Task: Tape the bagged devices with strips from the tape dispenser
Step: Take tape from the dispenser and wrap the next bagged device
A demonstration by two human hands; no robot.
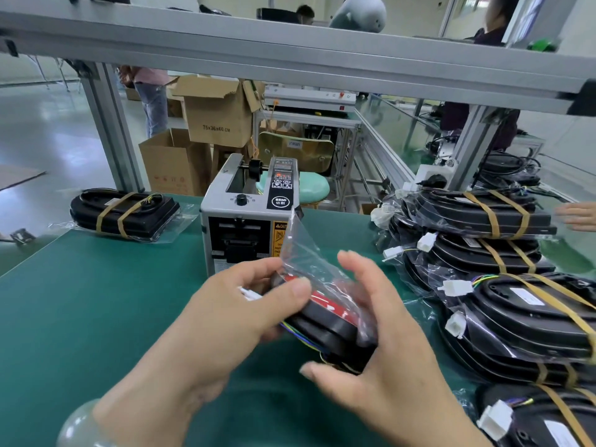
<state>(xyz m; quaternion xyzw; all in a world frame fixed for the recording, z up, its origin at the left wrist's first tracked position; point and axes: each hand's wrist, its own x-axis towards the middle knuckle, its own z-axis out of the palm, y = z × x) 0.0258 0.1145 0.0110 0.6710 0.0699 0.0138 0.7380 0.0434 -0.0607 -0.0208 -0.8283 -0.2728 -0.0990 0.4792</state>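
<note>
Two grips hold one bagged device [325, 321] above the green surface [96, 301], just in front of the tape dispenser [245, 221]. The left grip [232, 304] pinches the device's far end, with the thumb pressed on the plastic. The right grip [380, 350] curls round the near end, thumb at the lower edge and fingers raised behind the bag. The bag's open flap [300, 240] stands upright and unfolded, and no tape crosses this unit yet. A white connector [250, 295] and coloured wires project near the left thumb. Taped units lie stacked at right [516, 301], and one taped unit [122, 211] lies at far left. Another person's hand [577, 214] enters at the right edge.

Probable faults from this state:
- The flap may spring back if taped before it is folded flat, leaving the bag mouth open.
- The connector or wires may be trapped under a strip.
- Freeing one grip to fetch a strip leaves the slick plastic held by the other alone, so the device may slide or rotate.

Whether a strip waits at the dispenser outlet cannot be told.
</note>
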